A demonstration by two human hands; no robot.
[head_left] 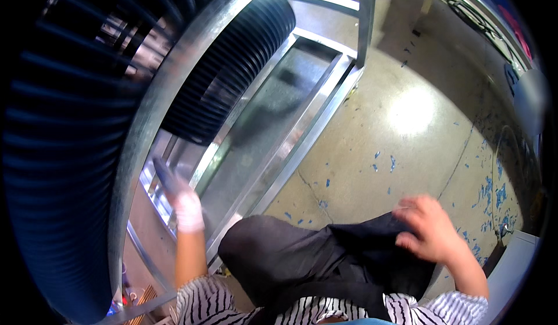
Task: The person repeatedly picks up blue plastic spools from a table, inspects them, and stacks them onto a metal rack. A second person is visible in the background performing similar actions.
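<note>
My left hand (175,196), in a glove with dark fingers and a white cuff, is smeared by motion. It reaches toward the metal frame, just below a black ribbed cylinder (232,69) in the lower part of the rack (325,121). Whether the fingers touch or grip anything cannot be made out. Bare and slightly blurred, my right hand (427,226) hovers by my right knee, with thumb and fingers apart and nothing visible in it. A much larger black ribbed cylinder (64,168) fills the left side, behind a bent-looking metal bar (148,110).
Below the small cylinder lies a grey metal shelf (256,133). Blue scraps (392,163) litter the concrete floor (360,127) on the right. Black cables (476,20) lie at the far right, and a pale box (514,267) stands near my right elbow.
</note>
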